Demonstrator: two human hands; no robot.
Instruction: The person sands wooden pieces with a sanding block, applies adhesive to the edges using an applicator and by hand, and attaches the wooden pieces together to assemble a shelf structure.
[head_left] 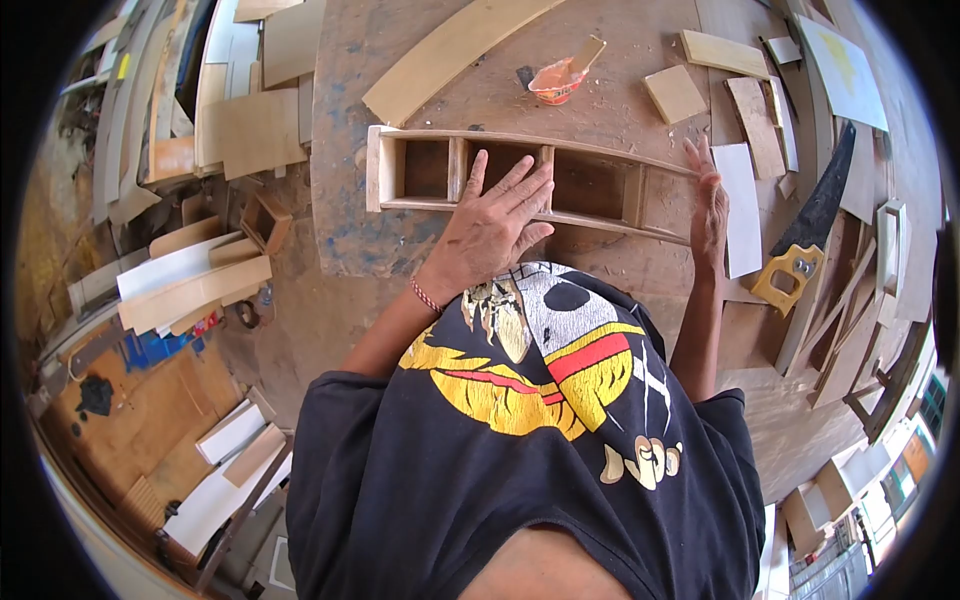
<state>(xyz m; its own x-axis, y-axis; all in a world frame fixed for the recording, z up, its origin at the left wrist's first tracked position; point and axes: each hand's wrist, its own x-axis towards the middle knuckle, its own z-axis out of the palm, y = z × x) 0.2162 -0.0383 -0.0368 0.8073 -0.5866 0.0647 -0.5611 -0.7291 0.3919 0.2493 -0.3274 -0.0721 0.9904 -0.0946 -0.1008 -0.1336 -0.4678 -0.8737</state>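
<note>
A narrow wooden frame (585,219) with cross pieces lies lengthwise on the workbench, split into several open compartments. My left hand (495,215), with a braided band at the wrist, rests over its middle. The fingers are spread and reach across the near rail into a compartment. At the frame's right end stands my right hand (709,205), fingers stretched out and turned edge-on beside that end. That hand partly hides the end, and I cannot tell how firmly it touches.
Beyond the frame are a curved board (450,60), an orange cup (558,82) with a stick in it, and a square wood block (674,94). A handsaw (800,262) lies at the right among offcuts. Boards (250,130) are stacked at the left.
</note>
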